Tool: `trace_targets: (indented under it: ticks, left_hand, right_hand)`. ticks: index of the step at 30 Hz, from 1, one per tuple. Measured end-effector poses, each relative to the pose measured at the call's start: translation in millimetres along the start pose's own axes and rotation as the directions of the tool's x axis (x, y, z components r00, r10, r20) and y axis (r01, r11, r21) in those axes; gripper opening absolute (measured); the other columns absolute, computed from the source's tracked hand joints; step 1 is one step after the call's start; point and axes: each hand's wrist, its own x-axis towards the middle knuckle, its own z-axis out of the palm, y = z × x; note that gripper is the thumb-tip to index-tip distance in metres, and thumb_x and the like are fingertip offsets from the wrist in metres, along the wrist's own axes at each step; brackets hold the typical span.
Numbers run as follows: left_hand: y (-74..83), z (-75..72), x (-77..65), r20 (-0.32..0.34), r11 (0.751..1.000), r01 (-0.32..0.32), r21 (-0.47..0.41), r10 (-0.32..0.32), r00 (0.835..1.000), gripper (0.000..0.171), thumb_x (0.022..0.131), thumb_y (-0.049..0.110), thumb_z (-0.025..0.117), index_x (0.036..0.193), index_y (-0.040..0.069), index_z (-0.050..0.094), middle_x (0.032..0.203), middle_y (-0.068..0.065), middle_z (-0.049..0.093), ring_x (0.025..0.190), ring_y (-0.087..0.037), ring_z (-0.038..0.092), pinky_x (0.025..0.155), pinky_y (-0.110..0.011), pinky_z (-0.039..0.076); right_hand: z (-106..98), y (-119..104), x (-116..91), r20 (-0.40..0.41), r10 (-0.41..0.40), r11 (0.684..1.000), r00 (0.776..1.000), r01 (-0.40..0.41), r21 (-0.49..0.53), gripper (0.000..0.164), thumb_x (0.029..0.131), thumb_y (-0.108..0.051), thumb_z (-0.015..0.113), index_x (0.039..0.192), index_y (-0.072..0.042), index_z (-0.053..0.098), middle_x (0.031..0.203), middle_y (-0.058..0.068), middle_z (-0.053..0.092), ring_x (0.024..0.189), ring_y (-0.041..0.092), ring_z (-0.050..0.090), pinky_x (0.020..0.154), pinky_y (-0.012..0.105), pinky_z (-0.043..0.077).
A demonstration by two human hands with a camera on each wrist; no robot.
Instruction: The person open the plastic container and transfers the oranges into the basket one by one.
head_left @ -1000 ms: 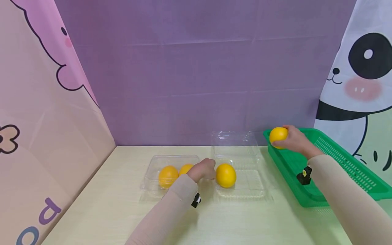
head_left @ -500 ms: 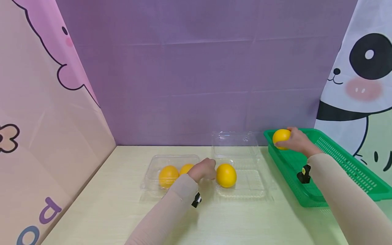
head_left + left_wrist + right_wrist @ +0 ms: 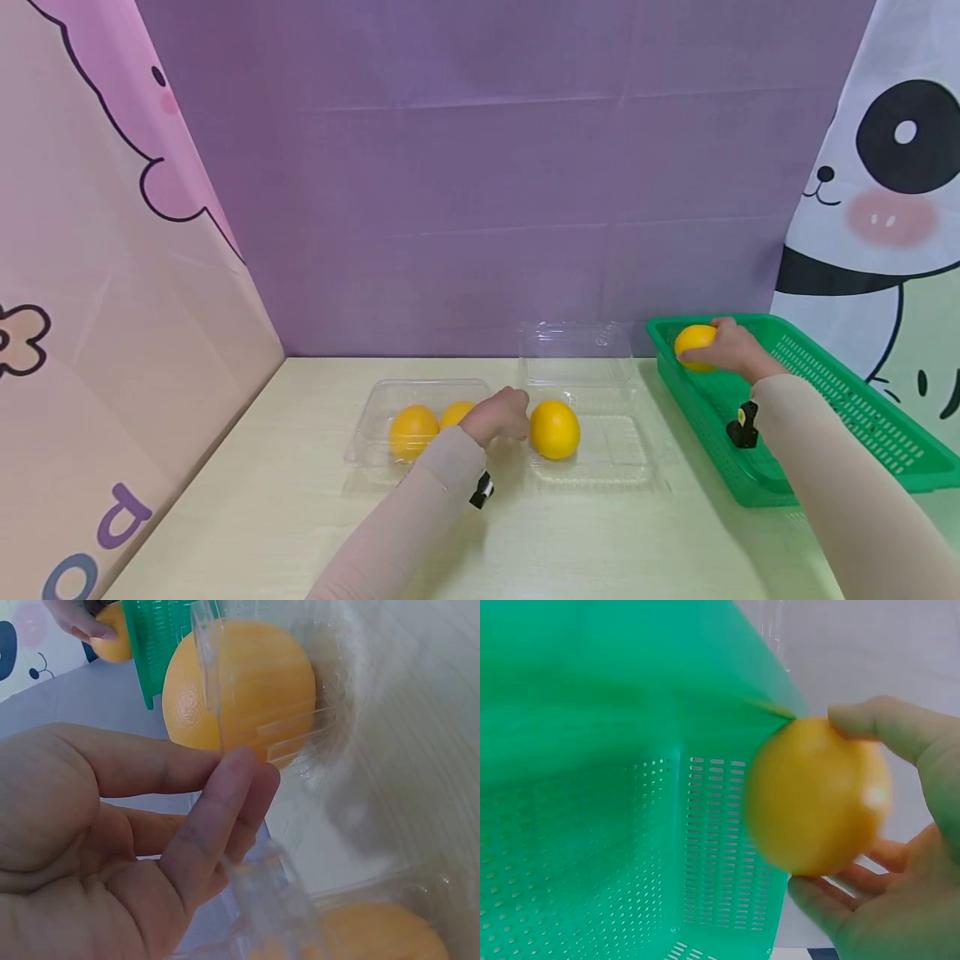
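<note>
While curled, hands (image 3: 735, 348) (image 3: 498, 414) on orange (image 3: 693, 343) and container (image 3: 611, 439)

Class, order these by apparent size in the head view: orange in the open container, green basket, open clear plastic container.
1. Green basket
2. Open clear plastic container
3. Orange in the open container

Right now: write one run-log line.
right hand: grips round orange fruit, at green plastic basket | left hand: pinches open clear plastic box's edge | open box: one fruit | closed clear plastic box: two fruits visible
</note>
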Motion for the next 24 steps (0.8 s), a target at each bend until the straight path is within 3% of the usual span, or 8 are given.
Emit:
trace_targets:
  ticks: [4,7,24]
  left_hand:
    - [-0.3,-0.3,-0.7,-0.002,1.000,0.003,-0.009,-0.003,1.000,0.017,0.082,-0.005,0.069,0.097,0.000,0.061,0.087,-0.010,0.056,0.076,-0.023,0.050,0.069,-0.033,0.045]
    - [-0.4,-0.5,-1.0,0.000,1.000,0.004,-0.012,-0.004,1.000,0.017,0.082,-0.005,0.069,0.096,0.000,0.060,0.087,-0.010,0.056,0.076,-0.023,0.049,0.068,-0.033,0.044]
    - [-1.0,-0.5,-1.5,-0.001,1.000,-0.004,-0.008,0.004,1.000,0.016,0.082,-0.006,0.067,0.095,0.000,0.060,0.086,-0.010,0.055,0.076,-0.023,0.049,0.068,-0.033,0.044]
  right_hand:
    - [-2,2,-2,0.063,0.037,0.999,0.997,-0.039,0.034,0.099,0.097,-0.036,0.061,0.146,0.024,-0.001,0.145,0.048,0.016,0.128,0.060,0.027,0.103,0.068,0.033]
    - [-4,3,-2,0.112,0.049,0.997,0.992,-0.055,0.052,0.098,0.099,-0.037,0.058,0.146,0.023,-0.004,0.148,0.049,0.005,0.134,0.062,0.015,0.107,0.071,0.024]
    - [-3,-9,4,0.103,-0.011,0.998,0.995,0.005,0.059,0.094,0.100,-0.040,0.056,0.152,0.016,0.000,0.150,0.044,0.014,0.135,0.060,0.021,0.106,0.069,0.029]
